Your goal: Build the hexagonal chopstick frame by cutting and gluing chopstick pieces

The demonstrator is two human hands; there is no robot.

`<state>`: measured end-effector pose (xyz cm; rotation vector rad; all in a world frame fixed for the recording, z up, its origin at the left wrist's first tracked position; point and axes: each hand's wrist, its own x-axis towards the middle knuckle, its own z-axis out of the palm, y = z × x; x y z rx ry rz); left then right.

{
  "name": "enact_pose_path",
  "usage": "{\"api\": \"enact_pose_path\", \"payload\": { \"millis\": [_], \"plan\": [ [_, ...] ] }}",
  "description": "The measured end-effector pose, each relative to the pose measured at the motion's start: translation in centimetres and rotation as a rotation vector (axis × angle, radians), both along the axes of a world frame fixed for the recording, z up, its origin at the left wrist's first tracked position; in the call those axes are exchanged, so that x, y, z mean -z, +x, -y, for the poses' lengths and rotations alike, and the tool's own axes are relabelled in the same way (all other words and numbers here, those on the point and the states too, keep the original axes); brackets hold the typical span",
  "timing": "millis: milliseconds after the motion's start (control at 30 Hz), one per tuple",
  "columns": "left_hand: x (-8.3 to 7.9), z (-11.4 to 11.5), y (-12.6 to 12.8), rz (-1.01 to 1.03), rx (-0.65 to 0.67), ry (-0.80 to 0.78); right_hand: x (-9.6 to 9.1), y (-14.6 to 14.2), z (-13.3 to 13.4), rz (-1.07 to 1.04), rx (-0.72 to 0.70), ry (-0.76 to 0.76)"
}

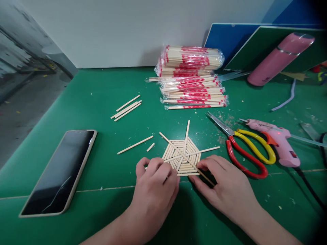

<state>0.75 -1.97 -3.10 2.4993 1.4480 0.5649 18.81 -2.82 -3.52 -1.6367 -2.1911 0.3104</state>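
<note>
A flat web-shaped piece of glued wooden sticks [182, 154] lies on the green table [97, 85], with long sticks crossing it like spokes. My left hand [154, 185] rests at its near left edge, fingers curled and pressed against the sticks there. At the near right edge my right hand [224, 187] has its fingertips on the piece, by the end of a long spoke. Neither hand lifts the piece off the table.
A phone [60, 170] lies at the left. Loose sticks [126, 109] and a single stick [135, 145] lie beyond it. Packs of wrapped chopsticks [190, 76] stand behind. Scissors [245, 146], a pink glue gun [274, 139] and a pink flask [279, 58] are at the right.
</note>
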Motion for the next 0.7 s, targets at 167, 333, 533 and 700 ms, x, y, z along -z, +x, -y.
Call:
{"api": "enact_pose_path", "payload": {
  "millis": [167, 333, 533, 700],
  "plan": [
    [-0.1, 0.0, 0.2, -0.051, -0.011, 0.024, -0.1, -0.1, -0.1, -0.016, 0.015, -0.029],
    [-0.1, 0.0, 0.2, -0.036, -0.017, 0.021, 0.1, -0.2, 0.0, -0.009, 0.056, -0.017],
    [-0.7, 0.4, 0.0, 0.013, -0.033, 0.155, -0.1, 0.2, 0.1, -0.06, 0.029, -0.007],
    [-0.3, -0.3, 0.4, -0.113, 0.164, 0.177, -0.6, 0.8, 0.3, -0.068, -0.025, -0.065]
  ]
}}
